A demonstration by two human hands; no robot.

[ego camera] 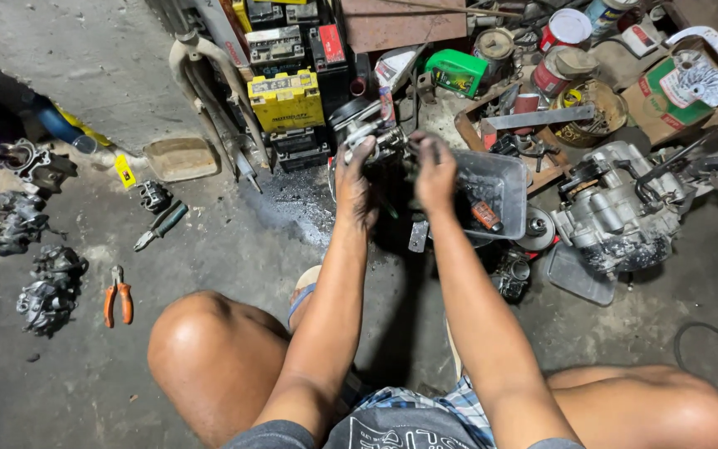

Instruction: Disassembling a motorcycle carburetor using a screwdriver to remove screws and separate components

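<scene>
My left hand grips a small greasy metal engine part and holds it up in front of me. My right hand is closed on the same part from the right side; what its fingertips pinch is too dark to tell. Both arms reach forward between my bare knees, above an oil-stained patch of concrete floor. Just right of my hands sits a clear plastic tub with small dark and orange pieces inside.
A motorcycle engine block lies on the right. Yellow and black batteries are stacked behind. Orange-handled pliers, a green-handled tool and dirty engine pieces lie left. Cans, a green container and boxes crowd the back right.
</scene>
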